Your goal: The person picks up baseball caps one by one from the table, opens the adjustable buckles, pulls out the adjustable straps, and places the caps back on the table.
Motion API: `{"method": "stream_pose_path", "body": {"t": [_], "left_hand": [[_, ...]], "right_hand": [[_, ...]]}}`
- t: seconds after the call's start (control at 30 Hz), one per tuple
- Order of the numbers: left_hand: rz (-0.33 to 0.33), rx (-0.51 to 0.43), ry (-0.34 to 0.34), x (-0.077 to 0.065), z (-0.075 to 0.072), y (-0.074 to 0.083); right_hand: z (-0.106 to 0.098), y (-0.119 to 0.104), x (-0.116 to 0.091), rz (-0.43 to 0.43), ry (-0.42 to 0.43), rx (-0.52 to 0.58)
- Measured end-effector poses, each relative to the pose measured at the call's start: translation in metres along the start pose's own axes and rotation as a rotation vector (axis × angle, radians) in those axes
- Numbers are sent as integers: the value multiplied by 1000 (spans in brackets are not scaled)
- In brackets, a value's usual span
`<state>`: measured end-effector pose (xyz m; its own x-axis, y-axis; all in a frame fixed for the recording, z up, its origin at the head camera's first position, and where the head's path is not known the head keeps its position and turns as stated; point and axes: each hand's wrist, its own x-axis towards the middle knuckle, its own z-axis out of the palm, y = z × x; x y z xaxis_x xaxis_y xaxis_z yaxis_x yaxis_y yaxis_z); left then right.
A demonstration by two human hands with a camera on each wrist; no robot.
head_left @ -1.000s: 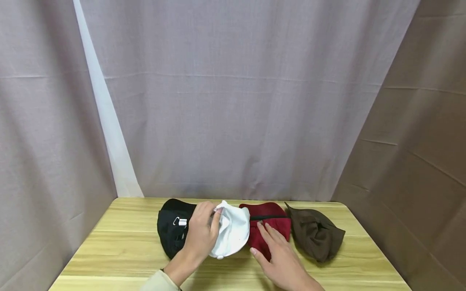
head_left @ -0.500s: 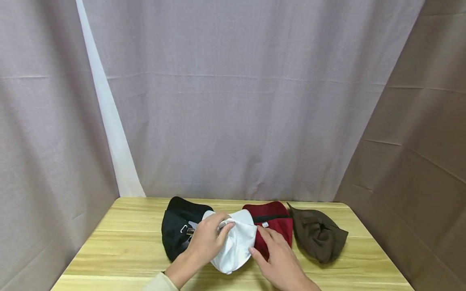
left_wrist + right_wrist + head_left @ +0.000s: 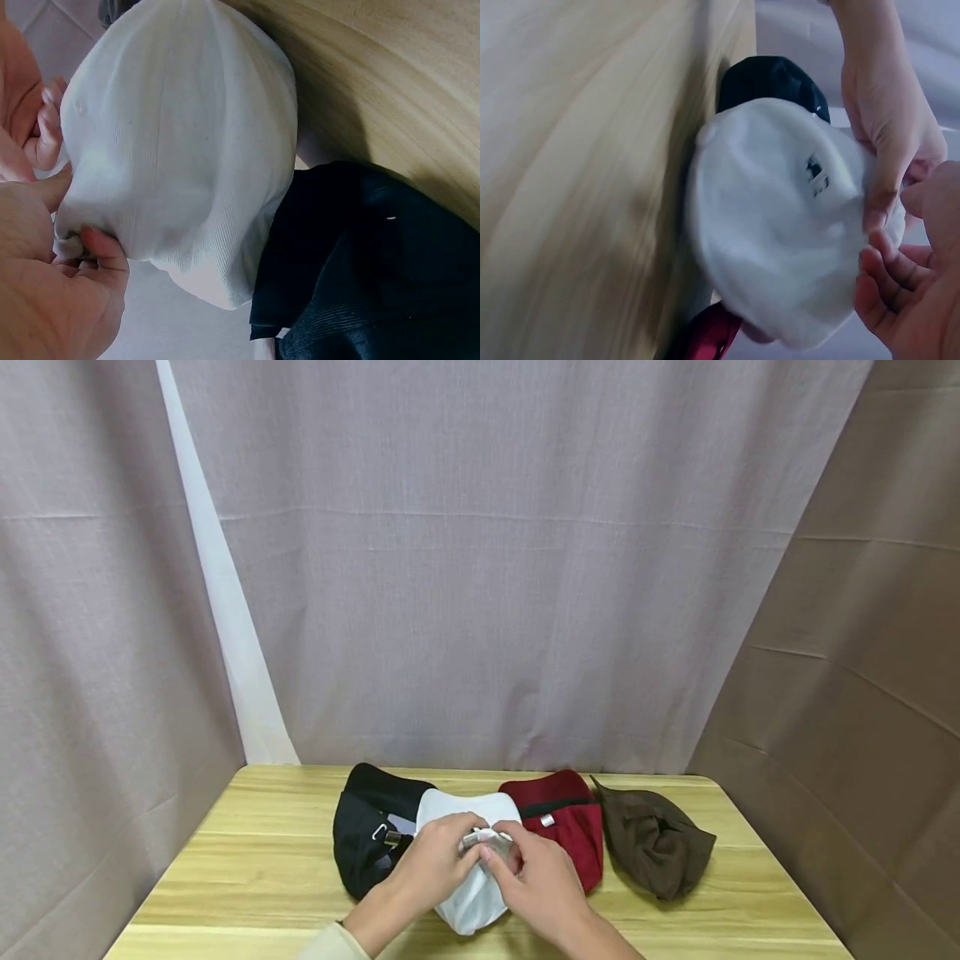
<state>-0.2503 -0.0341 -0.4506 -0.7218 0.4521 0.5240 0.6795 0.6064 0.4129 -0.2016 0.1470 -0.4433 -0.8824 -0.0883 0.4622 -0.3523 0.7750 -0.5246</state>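
No text can be read with certainty. Right of centre in the right wrist view, a small dark print point(image 3: 817, 177) on the white baseball cap point(image 3: 772, 217) is too blurred to make out; in the lower middle of the head view, a white tag point(image 3: 547, 819) on the dark red cap point(image 3: 579, 839) is too small to show any lettering.

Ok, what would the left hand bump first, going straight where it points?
Beyond the white baseball cap it pinches, probably the right hand, whose fingers are just ahead; depth is unclear.
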Motion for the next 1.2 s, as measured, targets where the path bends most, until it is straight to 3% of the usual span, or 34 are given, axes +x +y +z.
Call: {"method": "stream_pose_path", "body": {"t": [0.23, 0.4, 0.6, 0.77, 0.97, 1.2], "left_hand": [[-1, -50, -65, -1, 0, 0], [15, -64, -77, -3, 1, -1], [40, 10, -46, -6, 2, -2], [41, 51, -35, -9, -1, -6], [-3, 5, -95, -13, -10, -14], [66, 4, -162, -16, -16, -22]], "right_hand": [[9, -11, 8, 103, -149, 107], [11, -11, 9, 75, -132, 89], [11, -8, 9, 28, -119, 28], [9, -6, 10, 45, -92, 16], [5, -1, 11, 70, -106, 28], [4, 5, 9, 73, -142, 59]]}}
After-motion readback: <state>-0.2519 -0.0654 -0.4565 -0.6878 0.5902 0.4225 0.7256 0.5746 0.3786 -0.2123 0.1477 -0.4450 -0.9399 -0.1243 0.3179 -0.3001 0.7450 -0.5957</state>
